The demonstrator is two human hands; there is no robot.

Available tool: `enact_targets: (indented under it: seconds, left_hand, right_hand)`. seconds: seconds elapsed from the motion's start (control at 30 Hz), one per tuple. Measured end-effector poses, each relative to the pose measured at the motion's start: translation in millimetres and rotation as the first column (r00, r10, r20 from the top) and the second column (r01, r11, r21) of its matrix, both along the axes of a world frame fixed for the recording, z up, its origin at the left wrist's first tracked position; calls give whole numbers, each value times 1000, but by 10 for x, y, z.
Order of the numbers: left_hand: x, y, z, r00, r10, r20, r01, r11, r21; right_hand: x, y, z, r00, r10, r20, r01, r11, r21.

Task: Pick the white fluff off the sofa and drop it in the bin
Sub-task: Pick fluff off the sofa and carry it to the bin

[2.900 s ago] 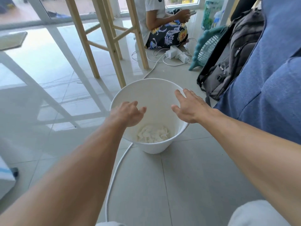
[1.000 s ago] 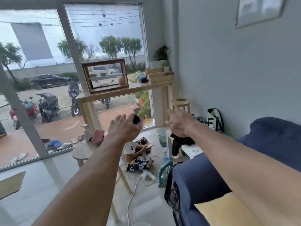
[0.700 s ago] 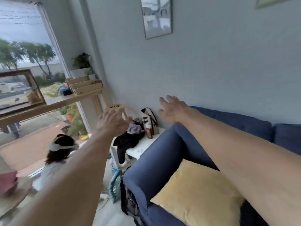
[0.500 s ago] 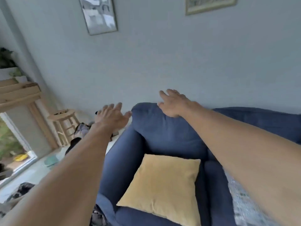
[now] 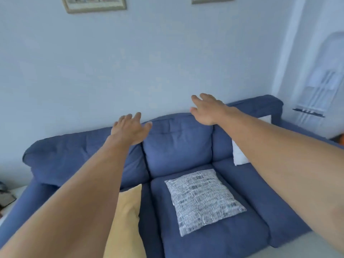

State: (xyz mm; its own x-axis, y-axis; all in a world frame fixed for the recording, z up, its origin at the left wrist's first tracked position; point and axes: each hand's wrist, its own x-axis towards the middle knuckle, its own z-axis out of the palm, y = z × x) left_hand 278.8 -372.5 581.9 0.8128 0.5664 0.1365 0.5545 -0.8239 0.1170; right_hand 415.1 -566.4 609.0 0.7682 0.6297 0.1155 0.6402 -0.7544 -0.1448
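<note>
The blue sofa (image 5: pixel 176 146) fills the lower half of the head view. Both my arms stretch out over it. My left hand (image 5: pixel 130 129) hovers in front of the backrest with fingers spread and nothing in it. My right hand (image 5: pixel 206 110) is held higher, near the top of the backrest, fingers relaxed and empty. I see no loose white fluff on the seat cushions. The bin is out of view.
A yellow cushion (image 5: pixel 126 220) lies on the left seat, a white-and-black patterned cushion (image 5: pixel 202 200) on the middle seat, a white cushion (image 5: pixel 239 155) partly behind my right arm. Two framed pictures (image 5: pixel 93 4) hang on the wall. A white rack (image 5: pixel 320 94) stands at right.
My view has swung from the white bin on the floor, past the window, to the sofa. Both hands stayed raised and empty throughout.
</note>
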Motion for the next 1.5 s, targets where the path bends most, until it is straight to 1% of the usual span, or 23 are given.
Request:
enact_targets:
  seconds: [0.23,0.3,0.4,0.53,0.7,0.9,1.0,1.1,1.2,1.3,1.5]
  left_hand:
    - [1402,-1003,-170,985,-174,-1,174,984,-39]
    - [1821,-1360,-227,970,-242,-2,241,969,-58]
    - [2314,-1763,-326,942,-333,-27,331,942,-58]
    - [2932,-2153,-432,905,-423,-53,420,906,-55]
    - [3690,-2532,-559,858,-512,-41,507,857,-92]
    - [4611,-2783,-705,812,-582,-45,575,810,-116]
    - [5056,-2744,-780,813,-576,-91,558,814,-163]
    - [5408,-2719,-863,812,-578,-83,560,811,-167]
    - [5764,-2726,-948,798,-595,-97,566,795,-220]
    - [6025,-2666,-1038,809,-582,-87,552,802,-228]
    - [6533,-2546,-1308,853,-512,-102,477,844,-247]
  right_hand:
    - [1080,-1190,-158,988,-153,14,153,988,-32]
    - [1404,-1572,-177,974,-224,16,224,974,-32]
    - [1724,-2028,-256,944,-331,-9,330,943,-45]
    - [2070,-2535,-386,911,-410,-48,407,912,-58]
    - [2556,-3014,-509,863,-503,-52,499,864,-73]
    - [3343,-3163,-659,834,-548,-61,543,836,-81]
    - [3728,-3095,-735,823,-555,-119,546,831,-103]
    - [3989,-3087,-819,814,-563,-142,548,826,-132]
    - [4336,-3112,-908,786,-590,-184,570,807,-155]
    - [4618,-3125,-1007,773,-598,-210,572,801,-174]
    - [5436,-3068,-1301,797,-557,-233,525,830,-187]
